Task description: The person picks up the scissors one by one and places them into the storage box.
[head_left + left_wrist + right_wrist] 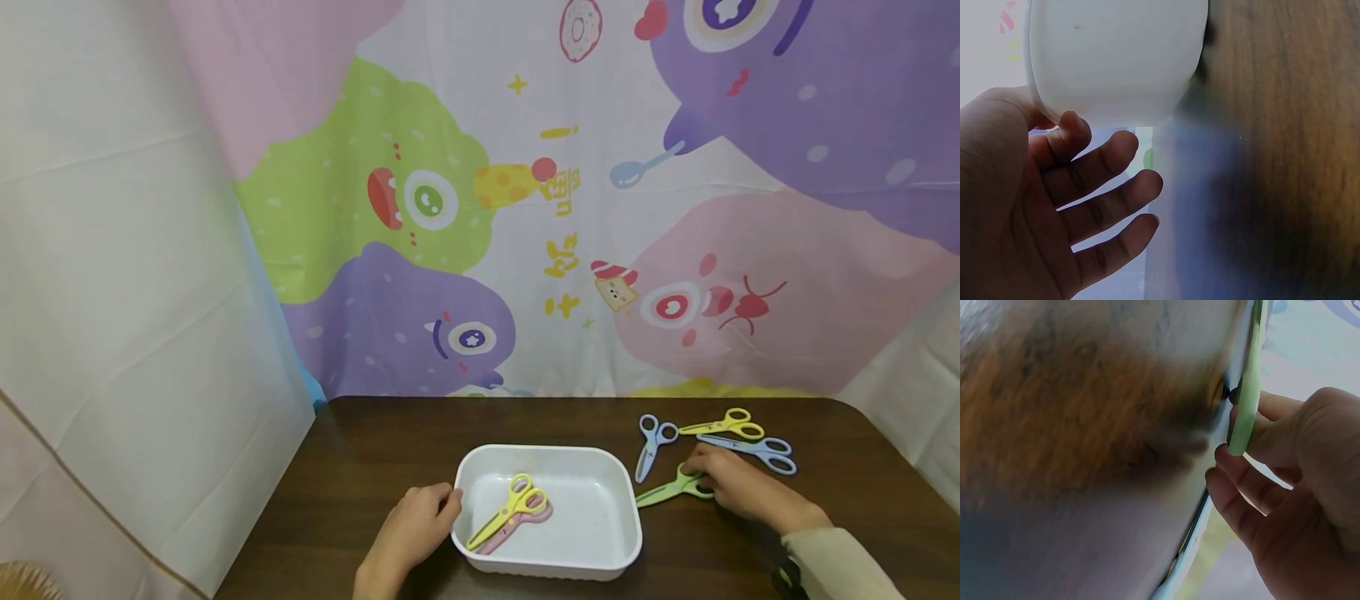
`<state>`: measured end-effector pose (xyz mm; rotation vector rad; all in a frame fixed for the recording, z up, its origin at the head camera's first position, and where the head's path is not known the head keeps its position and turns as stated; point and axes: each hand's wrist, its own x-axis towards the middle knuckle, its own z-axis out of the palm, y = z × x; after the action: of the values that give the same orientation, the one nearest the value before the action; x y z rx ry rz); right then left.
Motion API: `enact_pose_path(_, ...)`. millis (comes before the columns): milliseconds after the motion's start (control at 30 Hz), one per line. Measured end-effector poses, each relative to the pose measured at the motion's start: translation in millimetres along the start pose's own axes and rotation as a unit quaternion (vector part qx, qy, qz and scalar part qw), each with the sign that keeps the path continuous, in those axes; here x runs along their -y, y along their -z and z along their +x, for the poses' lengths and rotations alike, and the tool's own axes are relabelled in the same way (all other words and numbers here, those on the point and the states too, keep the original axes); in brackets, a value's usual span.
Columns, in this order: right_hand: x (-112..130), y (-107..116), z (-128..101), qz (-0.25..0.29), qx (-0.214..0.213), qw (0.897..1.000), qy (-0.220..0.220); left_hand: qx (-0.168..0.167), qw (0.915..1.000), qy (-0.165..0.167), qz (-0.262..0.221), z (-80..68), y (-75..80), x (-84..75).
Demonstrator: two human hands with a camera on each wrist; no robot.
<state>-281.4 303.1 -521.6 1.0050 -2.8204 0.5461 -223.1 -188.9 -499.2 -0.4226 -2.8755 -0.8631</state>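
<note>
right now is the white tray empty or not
Not empty: the tray holds yellow scissors lying on a pink pair.

Dark wooden table (375, 467) bears white tray (626, 533) and scissors (731, 425).

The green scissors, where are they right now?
In the head view the green scissors lie on the table just right of the white tray, their handle under the right hand, with the blue scissors just behind.
</note>
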Motion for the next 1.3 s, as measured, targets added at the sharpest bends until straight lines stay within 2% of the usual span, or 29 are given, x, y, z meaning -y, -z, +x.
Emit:
enact_pose_path(233, -1, 4, -5, -0.008, 0.008, 1.000, -0.026, 0.001, 1.0000, -0.001, 0.002, 1.0, -1.4, 0.7)
enact_pose_path(533, 1, 6, -5, -0.024, -0.003, 0.999, -0.048, -0.003, 1.0000, -0.004, 0.002, 3.4, -1.9, 1.0)
enact_pose_path(700, 3, 6, -4, -0.038, -0.028, 0.998, -0.040, -0.001, 1.0000, -0.001, 0.005, 4.2, -1.3, 1.4)
enact_pose_path(933, 4, 9, -3, -0.044, -0.024, 0.998, -0.039, -0.001, 1.0000, 0.001, 0.005, 3.5, -2.1, 0.9)
enact_pose_path(1300, 4, 17, -3, -0.059, -0.045, 0.997, -0.008, -0.004, 1.0000, -0.001, 0.005, 1.2, -3.3, 2.2)
